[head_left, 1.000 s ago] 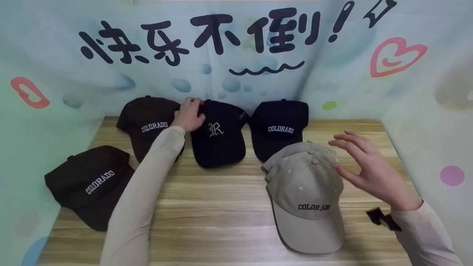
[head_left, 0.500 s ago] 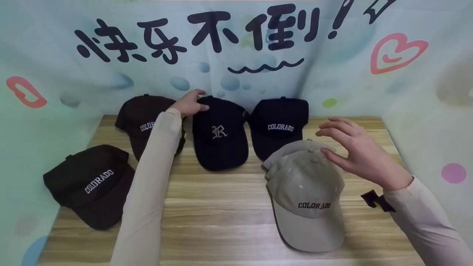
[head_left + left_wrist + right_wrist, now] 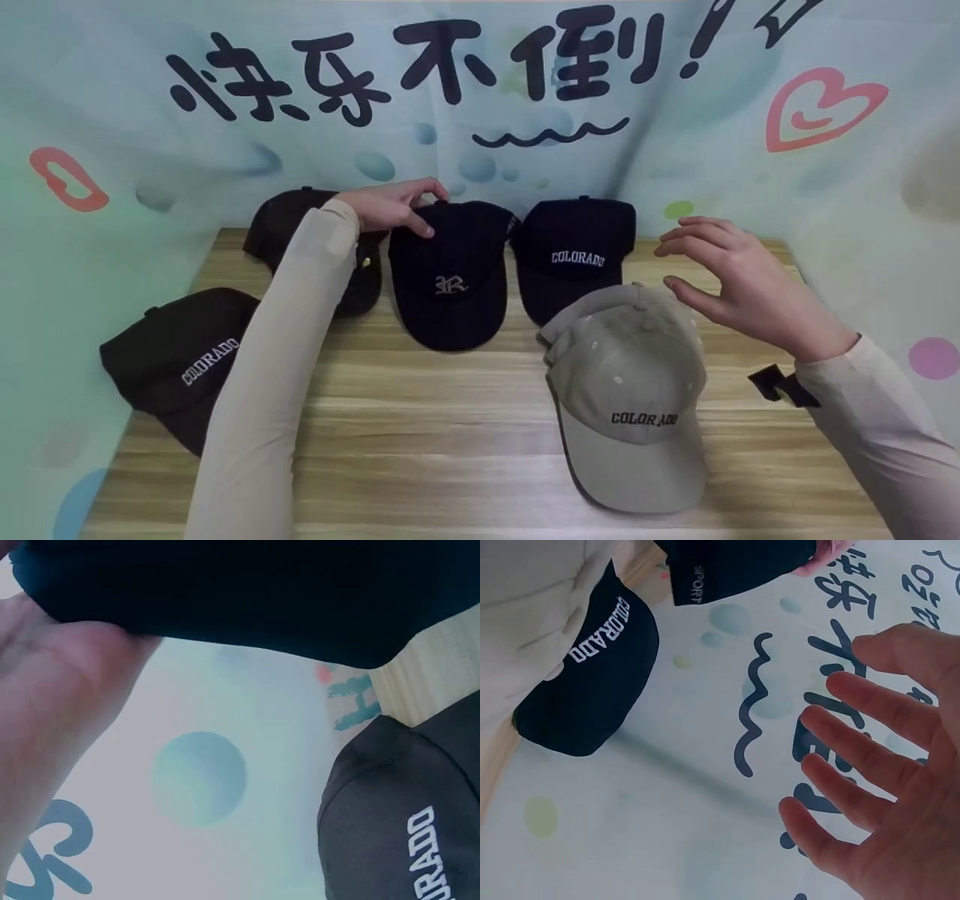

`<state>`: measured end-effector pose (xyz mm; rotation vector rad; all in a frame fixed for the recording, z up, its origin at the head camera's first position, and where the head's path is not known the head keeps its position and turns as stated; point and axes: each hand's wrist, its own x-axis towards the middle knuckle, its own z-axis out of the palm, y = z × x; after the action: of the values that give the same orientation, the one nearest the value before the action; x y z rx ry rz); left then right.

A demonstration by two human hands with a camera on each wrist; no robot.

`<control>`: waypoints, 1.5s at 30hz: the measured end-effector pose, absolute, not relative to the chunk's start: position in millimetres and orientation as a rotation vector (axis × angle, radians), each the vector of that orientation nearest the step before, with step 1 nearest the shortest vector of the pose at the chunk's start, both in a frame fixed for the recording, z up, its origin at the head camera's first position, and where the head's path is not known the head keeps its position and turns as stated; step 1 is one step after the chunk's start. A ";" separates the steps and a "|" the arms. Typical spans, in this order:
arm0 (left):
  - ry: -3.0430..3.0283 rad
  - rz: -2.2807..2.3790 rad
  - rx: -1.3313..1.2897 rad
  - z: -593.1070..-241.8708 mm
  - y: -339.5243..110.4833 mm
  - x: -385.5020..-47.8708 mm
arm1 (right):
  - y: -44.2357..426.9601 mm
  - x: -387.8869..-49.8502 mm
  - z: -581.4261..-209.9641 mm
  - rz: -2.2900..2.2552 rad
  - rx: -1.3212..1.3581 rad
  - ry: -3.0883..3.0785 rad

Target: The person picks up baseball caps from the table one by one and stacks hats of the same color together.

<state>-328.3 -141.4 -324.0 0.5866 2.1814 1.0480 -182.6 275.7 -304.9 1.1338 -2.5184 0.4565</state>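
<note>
Head view: bench (image 3: 420,450) is lying below the right hand (image 3: 742,281), which is hovering empty, fingers loose; grey caps (image 3: 626,397) are resting stacked beside it; R-embroidered cap (image 3: 450,259) is showing beneath the left hand (image 3: 386,206), which is pinching its crown. Grasping is seemingly proceeding; next move is probably needing steady pinch.

COLORADO: beige cap (image 3: 630,375), front-left cap (image 3: 169,375), back-right cap (image 3: 574,229) | R+SPORT: middle cap (image 3: 450,255) | 快乐不倒!: backdrop (image 3: 720,150)

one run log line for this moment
left hand: pinches dark R cap | right hand: holds nothing, near grey caps
</note>
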 end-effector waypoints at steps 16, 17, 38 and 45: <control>2.057 1.067 0.699 -302.6 -133.2 -291.7 | 276.8 -192.2 -295.7 0.456 1.116 -2.563; 2.066 1.055 0.705 -301.5 -131.8 -289.4 | 276.7 -192.3 -295.7 0.459 1.124 -2.558; 2.276 0.767 1.126 -290.9 -113.9 -243.8 | 278.4 -188.0 -300.8 0.436 1.123 -2.567; 2.171 0.843 1.030 -298.7 -115.6 -231.0 | 276.3 -188.2 -300.9 0.435 1.130 -2.578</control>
<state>-231.0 -115.6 -298.7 1.0302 2.1713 0.8427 -188.2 276.3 -300.9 1.1300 -2.5780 0.4353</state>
